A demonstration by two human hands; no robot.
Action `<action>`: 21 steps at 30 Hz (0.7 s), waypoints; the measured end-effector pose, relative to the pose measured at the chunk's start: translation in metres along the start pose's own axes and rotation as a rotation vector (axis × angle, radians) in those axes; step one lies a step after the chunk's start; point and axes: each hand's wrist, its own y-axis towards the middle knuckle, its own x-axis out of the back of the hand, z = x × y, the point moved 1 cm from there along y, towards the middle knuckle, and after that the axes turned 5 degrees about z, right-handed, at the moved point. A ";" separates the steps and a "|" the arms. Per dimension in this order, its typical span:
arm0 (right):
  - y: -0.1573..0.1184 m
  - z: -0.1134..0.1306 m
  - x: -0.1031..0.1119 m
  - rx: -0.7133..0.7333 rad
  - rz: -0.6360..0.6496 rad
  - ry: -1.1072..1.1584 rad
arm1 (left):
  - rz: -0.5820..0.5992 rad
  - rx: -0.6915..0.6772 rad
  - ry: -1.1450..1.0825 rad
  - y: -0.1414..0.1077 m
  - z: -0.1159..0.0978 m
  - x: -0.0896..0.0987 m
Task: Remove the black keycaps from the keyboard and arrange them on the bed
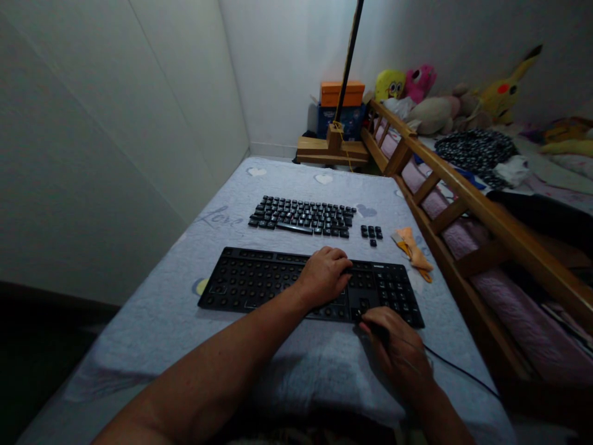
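Observation:
A black keyboard (259, 281) lies on the bed sheet, its left and middle sections stripped of keycaps. Keycaps still cover its number pad (393, 287). My left hand (324, 275) presses down on the keyboard right of its middle, fingers bent and closed against it. At the arrow-key area, my right hand (396, 343) is closed around a slim dark tool (380, 332); its tip meets the lower edge of the keyboard, and its kind is not clear. Beyond the keyboard, loose black keycaps (301, 216) lie in rows, with a smaller keycap group (371, 232) beside them.
An orange cloth item (414, 252) lies right of the keyboard. A black cable (463, 371) runs from near my right hand to the right. A wooden bed rail (445, 179) borders the right side, with plush toys behind it. A pole on a wooden base (331, 148) stands beyond the far edge.

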 end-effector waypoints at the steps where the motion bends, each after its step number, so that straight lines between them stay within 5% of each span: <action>1: 0.000 0.000 0.000 0.003 -0.004 -0.001 | 0.003 0.002 0.002 0.000 0.000 0.000; 13: -0.006 -0.002 -0.004 0.010 -0.062 -0.045 | 0.001 -0.004 0.000 0.001 0.000 0.000; 21: 0.023 -0.008 0.020 -0.389 -0.021 0.134 | -0.074 -0.046 -0.078 -0.001 0.000 0.002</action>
